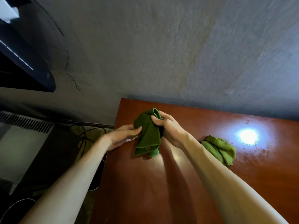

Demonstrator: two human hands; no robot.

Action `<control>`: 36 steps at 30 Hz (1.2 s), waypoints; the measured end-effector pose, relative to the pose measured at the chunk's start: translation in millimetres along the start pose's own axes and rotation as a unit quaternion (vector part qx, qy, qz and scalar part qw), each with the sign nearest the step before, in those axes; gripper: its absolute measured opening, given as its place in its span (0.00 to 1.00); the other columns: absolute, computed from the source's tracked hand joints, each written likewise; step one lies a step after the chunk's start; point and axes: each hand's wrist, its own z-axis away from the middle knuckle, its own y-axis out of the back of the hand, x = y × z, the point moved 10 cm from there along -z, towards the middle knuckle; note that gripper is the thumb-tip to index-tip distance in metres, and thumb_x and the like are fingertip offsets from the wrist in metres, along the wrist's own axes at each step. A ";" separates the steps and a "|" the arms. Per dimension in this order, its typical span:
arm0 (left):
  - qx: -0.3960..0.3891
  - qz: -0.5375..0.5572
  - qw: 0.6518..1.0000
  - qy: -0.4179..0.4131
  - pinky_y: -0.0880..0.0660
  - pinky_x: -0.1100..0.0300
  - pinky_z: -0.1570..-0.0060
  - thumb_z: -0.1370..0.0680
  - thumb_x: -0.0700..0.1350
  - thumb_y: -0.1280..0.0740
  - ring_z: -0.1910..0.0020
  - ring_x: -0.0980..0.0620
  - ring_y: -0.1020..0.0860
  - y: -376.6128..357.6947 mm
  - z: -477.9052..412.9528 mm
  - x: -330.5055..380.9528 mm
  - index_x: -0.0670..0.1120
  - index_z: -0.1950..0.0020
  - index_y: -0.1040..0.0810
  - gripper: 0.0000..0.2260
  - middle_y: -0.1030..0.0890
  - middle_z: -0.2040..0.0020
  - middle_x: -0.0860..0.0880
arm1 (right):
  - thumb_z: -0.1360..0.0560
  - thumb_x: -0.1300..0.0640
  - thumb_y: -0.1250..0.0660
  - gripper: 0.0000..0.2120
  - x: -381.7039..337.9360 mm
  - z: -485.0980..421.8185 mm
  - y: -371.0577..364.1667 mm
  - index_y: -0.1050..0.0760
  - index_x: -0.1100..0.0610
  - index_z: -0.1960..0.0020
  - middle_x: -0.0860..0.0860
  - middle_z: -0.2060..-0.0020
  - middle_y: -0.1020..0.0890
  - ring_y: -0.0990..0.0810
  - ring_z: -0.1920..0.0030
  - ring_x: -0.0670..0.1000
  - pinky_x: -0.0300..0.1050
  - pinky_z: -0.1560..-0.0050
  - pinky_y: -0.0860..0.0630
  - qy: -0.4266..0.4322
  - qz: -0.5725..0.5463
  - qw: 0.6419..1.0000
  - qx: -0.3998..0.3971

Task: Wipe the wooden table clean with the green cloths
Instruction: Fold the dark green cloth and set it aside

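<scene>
Right hand [166,126] fingers grip the dark green cloth [148,136] at its top, left hand [123,136] fingers pinch its left edge; lighter green cloth [218,148] lies apart on the wooden table [161,183].

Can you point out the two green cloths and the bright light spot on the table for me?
Darker green cloth [148,135], head view: middle of the hanging fabric held between both hands.
Lighter green cloth [221,147], head view: centre of the crumpled cloth lying on the table.
Light spot [248,136], head view: centre of the glare.
</scene>
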 end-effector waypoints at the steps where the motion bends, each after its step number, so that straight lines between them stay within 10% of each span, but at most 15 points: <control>1: 0.016 0.030 0.999 -0.012 0.28 0.53 0.27 0.21 0.49 0.30 0.33 0.52 0.19 4.2 -0.9 0.0 0.46 0.29 0.22 0.21 0.16 0.33 0.48 | 0.15 0.62 0.37 0.12 2.6 -0.2 2.4 0.23 0.64 0.34 0.65 0.40 0.17 0.16 0.40 0.62 0.58 0.39 0.19 -0.004 0.001 1.000 -0.005; 4: 0.080 0.082 0.992 -0.063 0.26 0.54 0.33 0.21 0.46 0.28 0.36 0.47 0.18 24.3 2.8 -0.2 0.46 0.42 0.19 0.09 0.14 0.39 0.46 | 0.14 0.61 0.39 0.09 12.8 -1.9 21.6 0.21 0.59 0.40 0.58 0.45 0.14 0.14 0.43 0.59 0.57 0.40 0.18 0.015 0.121 0.991 0.051; 7: 0.184 -0.098 0.970 -0.125 0.25 0.52 0.45 0.18 0.49 0.28 0.50 0.50 0.17 39.1 13.3 10.6 0.51 0.56 0.23 0.08 0.15 0.55 0.49 | 0.15 0.59 0.39 0.08 13.2 0.8 39.2 0.22 0.54 0.43 0.51 0.51 0.14 0.15 0.49 0.52 0.51 0.48 0.17 0.070 0.292 0.941 0.154; 11: 0.315 -0.203 0.900 -0.223 0.19 0.46 0.52 0.15 0.52 0.33 0.52 0.50 0.16 37.0 9.7 47.2 0.48 0.47 0.23 0.08 0.16 0.52 0.46 | 0.15 0.61 0.40 0.06 2.0 0.3 47.5 0.26 0.60 0.40 0.51 0.51 0.18 0.19 0.53 0.52 0.32 0.62 0.26 0.113 0.271 0.915 0.276; 14: 0.411 -0.322 0.831 -0.193 0.24 0.47 0.35 0.15 0.50 0.33 0.33 0.45 0.22 50.5 -15.4 60.3 0.47 0.28 0.26 0.17 0.20 0.32 0.45 | 0.20 0.62 0.36 0.21 -10.6 -15.4 40.3 0.33 0.62 0.28 0.57 0.36 0.28 0.29 0.39 0.58 0.42 0.43 0.30 0.156 0.460 0.804 0.341; 18: 0.307 -0.628 0.697 -0.159 0.38 0.42 0.20 0.13 0.56 0.44 0.16 0.44 0.42 21.3 -58.8 9.2 0.45 0.14 0.42 0.29 0.44 0.14 0.45 | 0.16 0.52 0.45 0.30 49.1 -53.7 11.3 0.47 0.59 0.17 0.57 0.19 0.41 0.43 0.20 0.59 0.54 0.21 0.43 0.119 0.726 0.664 0.135; 24: 0.314 -0.672 0.656 -0.136 0.47 0.45 0.18 0.15 0.61 0.56 0.14 0.47 0.51 28.6 -73.1 -4.1 0.50 0.13 0.49 0.31 0.52 0.13 0.47 | 0.14 0.41 0.57 0.33 66.4 -61.7 29.1 0.60 0.53 0.15 0.49 0.16 0.59 0.65 0.17 0.51 0.57 0.18 0.63 0.068 0.768 0.633 0.060; 28: 0.359 -0.710 0.601 -0.073 0.55 0.44 0.18 0.15 0.58 0.50 0.14 0.43 0.54 23.6 -70.0 11.6 0.48 0.13 0.47 0.31 0.53 0.13 0.43 | 0.20 0.47 0.43 0.31 23.8 -25.3 63.1 0.38 0.59 0.21 0.59 0.22 0.35 0.39 0.22 0.63 0.61 0.21 0.44 0.130 0.716 0.662 0.181; 31: 0.369 -0.659 0.618 -0.218 0.38 0.41 0.28 0.24 0.43 0.32 0.23 0.37 0.32 -47.1 -59.2 35.6 0.41 0.26 0.25 0.25 0.31 0.21 0.41 | 0.30 0.54 0.36 0.19 -3.5 39.6 119.7 0.29 0.59 0.40 0.59 0.44 0.26 0.27 0.45 0.63 0.58 0.44 0.31 0.156 0.695 0.625 0.320; 36: 0.113 -0.619 0.732 -0.260 0.30 0.47 0.36 0.18 0.52 0.34 0.34 0.44 0.27 -227.1 -100.3 -4.6 0.48 0.24 0.29 0.23 0.25 0.32 0.49 | 0.24 0.54 0.38 0.11 13.2 136.5 240.3 0.32 0.57 0.45 0.56 0.48 0.28 0.29 0.50 0.58 0.55 0.50 0.27 0.069 0.632 0.662 0.396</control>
